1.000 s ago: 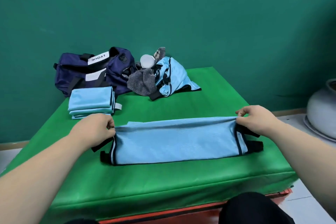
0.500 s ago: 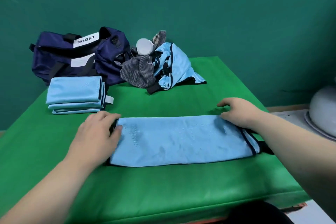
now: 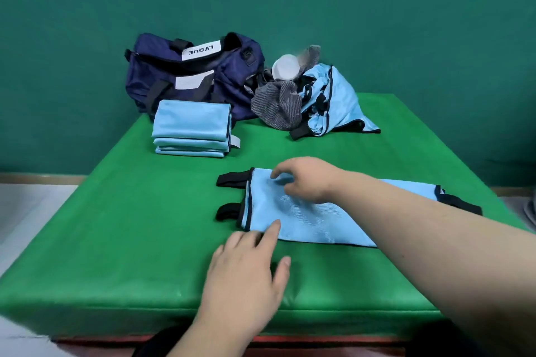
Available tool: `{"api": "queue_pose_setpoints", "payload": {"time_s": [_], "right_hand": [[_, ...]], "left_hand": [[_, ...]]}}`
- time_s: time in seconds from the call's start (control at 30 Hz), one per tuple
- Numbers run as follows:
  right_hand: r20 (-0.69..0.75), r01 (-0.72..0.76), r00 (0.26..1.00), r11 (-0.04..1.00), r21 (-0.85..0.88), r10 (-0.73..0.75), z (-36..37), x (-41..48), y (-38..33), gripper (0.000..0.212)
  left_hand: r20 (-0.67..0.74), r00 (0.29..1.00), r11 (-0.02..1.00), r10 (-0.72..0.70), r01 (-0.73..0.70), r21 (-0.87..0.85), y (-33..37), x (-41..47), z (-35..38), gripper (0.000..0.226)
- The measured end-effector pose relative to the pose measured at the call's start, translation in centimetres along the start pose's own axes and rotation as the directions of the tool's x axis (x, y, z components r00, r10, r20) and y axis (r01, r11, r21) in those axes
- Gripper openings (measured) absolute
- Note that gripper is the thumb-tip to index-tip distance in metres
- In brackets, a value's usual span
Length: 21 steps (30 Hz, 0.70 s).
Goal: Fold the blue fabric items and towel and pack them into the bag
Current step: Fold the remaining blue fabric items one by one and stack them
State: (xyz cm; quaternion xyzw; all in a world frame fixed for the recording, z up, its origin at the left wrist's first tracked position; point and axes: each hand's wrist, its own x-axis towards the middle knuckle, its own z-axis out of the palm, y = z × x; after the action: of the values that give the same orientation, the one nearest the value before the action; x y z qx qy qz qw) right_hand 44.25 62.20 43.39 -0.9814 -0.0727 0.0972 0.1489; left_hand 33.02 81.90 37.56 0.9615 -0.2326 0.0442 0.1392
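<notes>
Light-blue mesh fabric strip with black trim [image 3: 307,214] lies folded lengthwise on the green padded desk [image 3: 130,226], near the front edge; looks thin, limp and light, so it is likely to slide. Best hold is the black-bound left end, pinching both layers. Right hand [image 3: 310,182] is over that end, fingers loosely bent, gripping nothing; left hand [image 3: 246,272] is flat and released, index finger at the near hem. Open room to the left; navy duffel bag [image 3: 185,78] sits well behind.

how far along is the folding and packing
Done: a folded blue stack sits by the bag. In hand: left hand and right hand work at a half-folded blue cloth. Left: crumpled blue piece and grey towel unfolded, stack not yet bagged.
</notes>
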Motion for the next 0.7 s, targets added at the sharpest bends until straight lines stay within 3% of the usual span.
{"api": "queue_pose_setpoints", "payload": {"time_s": [0.2,0.37,0.47,0.6,0.7], "right_hand": [[0.067,0.002,0.998,1.000,0.011,-0.003,1.3,3.0,-1.8,0.041],[0.013,0.101,0.995,0.982,-0.160,-0.100,2.3,5.0,-2.2,0.022],[-0.028,0.116,0.992,0.971,-0.208,-0.125,3.0,5.7,-2.0,0.022],[-0.034,0.080,0.996,0.990,-0.115,-0.084,2.6,5.7,-2.4,0.022],[-0.104,0.021,0.995,0.997,0.068,-0.013,0.9,4.4,-2.7,0.021]], "left_hand": [[-0.072,0.997,0.998,-0.038,0.041,0.052,-0.3,-0.1,1.6,0.071],[-0.153,0.981,0.992,-0.120,0.124,0.017,-0.3,1.1,2.7,0.079],[-0.160,0.973,0.986,-0.166,0.162,-0.036,-0.4,1.8,2.5,0.083],[-0.132,0.969,0.971,-0.208,0.188,-0.150,-0.5,2.0,2.2,0.082],[-0.072,0.976,0.925,-0.204,0.168,-0.340,-1.1,1.9,1.0,0.076]]}}
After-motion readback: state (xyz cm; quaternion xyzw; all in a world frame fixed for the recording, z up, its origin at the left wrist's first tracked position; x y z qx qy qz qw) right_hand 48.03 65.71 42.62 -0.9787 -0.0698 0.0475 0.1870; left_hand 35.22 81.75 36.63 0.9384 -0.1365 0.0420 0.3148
